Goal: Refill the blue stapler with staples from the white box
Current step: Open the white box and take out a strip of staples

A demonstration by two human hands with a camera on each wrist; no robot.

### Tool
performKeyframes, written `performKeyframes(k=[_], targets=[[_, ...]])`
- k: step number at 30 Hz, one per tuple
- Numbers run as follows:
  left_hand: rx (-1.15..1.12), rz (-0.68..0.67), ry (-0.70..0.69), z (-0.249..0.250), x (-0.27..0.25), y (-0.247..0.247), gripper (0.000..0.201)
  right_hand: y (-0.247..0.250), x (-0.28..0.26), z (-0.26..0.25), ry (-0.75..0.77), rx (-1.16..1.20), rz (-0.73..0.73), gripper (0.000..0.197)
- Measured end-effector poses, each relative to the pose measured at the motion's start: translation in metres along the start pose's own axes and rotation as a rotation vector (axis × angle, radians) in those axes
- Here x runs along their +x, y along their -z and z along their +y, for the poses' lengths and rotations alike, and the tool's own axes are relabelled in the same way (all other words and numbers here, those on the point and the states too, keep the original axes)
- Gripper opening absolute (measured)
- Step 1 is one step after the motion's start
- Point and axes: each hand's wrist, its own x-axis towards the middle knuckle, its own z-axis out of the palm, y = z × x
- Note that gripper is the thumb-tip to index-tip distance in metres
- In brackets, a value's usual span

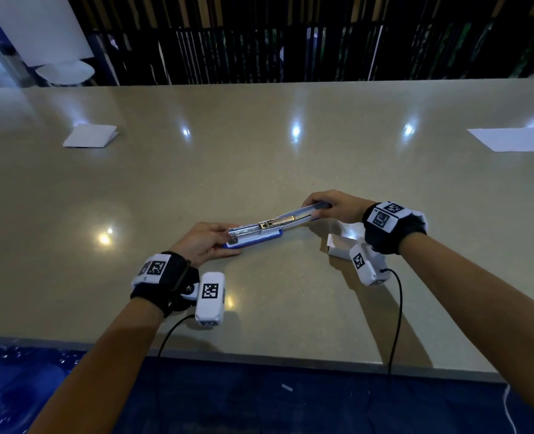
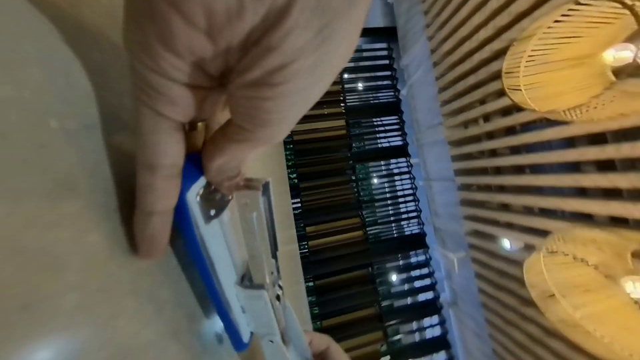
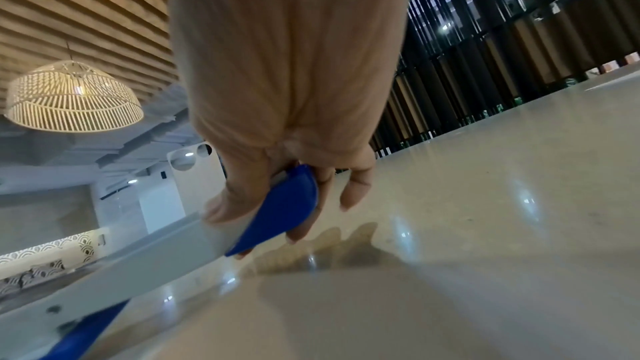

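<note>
The blue stapler (image 1: 259, 231) lies swung wide open on the beige table (image 1: 259, 145), its metal staple channel facing up. My left hand (image 1: 207, 242) grips the base end; in the left wrist view its fingers (image 2: 221, 158) pinch the channel tip over the blue base (image 2: 204, 251). My right hand (image 1: 334, 206) holds the far end of the top cover, with fingers curled round the blue cover (image 3: 280, 210) just above the table. The white staple box (image 1: 342, 244) lies open under my right wrist, partly hidden by the wrist camera.
A folded white paper (image 1: 90, 136) lies at the far left of the table and a white sheet (image 1: 513, 139) at the far right. The table's near edge (image 1: 259, 360) runs below my wrists. A dark slatted wall stands behind the table.
</note>
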Motion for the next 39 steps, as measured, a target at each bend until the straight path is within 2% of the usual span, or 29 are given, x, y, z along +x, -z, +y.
performKeyframes(k=[4,7,9,12,14,16,17,21,23,27,30,33,36,39], targets=[[0.325,-0.027,-0.076,-0.001,-0.006,0.007,0.029,-0.001,0.008,-0.002,-0.013,-0.058,-0.056,0.027],[0.616,-0.007,-0.287,-0.003,-0.004,0.01,0.03,-0.006,0.011,0.001,-0.071,-0.219,0.013,0.028],[0.845,0.064,-0.423,-0.004,-0.004,0.015,0.024,-0.008,0.009,0.0,-0.119,-0.297,0.066,0.027],[0.952,0.103,-0.484,-0.003,-0.007,0.016,0.03,-0.011,0.006,0.001,-0.126,-0.304,0.073,0.029],[0.982,0.102,-0.522,0.001,-0.013,0.009,0.023,-0.013,0.005,0.002,-0.131,-0.299,0.085,0.03],[1.005,0.077,-0.518,0.004,-0.02,0.0,0.015,-0.014,0.004,0.001,-0.148,-0.284,0.095,0.031],[1.027,0.049,-0.502,0.006,-0.023,-0.004,0.019,-0.014,0.003,0.0,-0.156,-0.281,0.095,0.032],[1.276,-0.127,-0.388,0.016,-0.027,-0.012,0.05,-0.014,0.0,-0.004,-0.178,-0.277,0.093,0.034],[1.375,-0.152,-0.322,0.019,-0.027,-0.017,0.062,-0.015,-0.001,-0.006,-0.192,-0.267,0.103,0.034],[1.322,-0.044,-0.312,0.014,-0.022,-0.033,0.073,-0.015,-0.01,-0.01,-0.229,-0.255,0.132,0.039],[1.268,0.034,-0.34,0.011,-0.014,-0.039,0.066,-0.014,-0.022,-0.007,-0.264,-0.181,0.175,0.051],[1.315,0.048,-0.383,0.01,-0.01,-0.05,0.059,-0.015,-0.04,-0.002,-0.268,-0.065,0.22,0.05],[1.374,0.073,-0.453,0.01,-0.011,-0.068,0.057,-0.02,-0.061,0.002,-0.289,-0.04,0.141,0.056],[1.344,0.058,-0.555,0.008,-0.014,-0.089,0.051,-0.028,-0.073,0.003,-0.352,-0.117,0.023,0.062]])
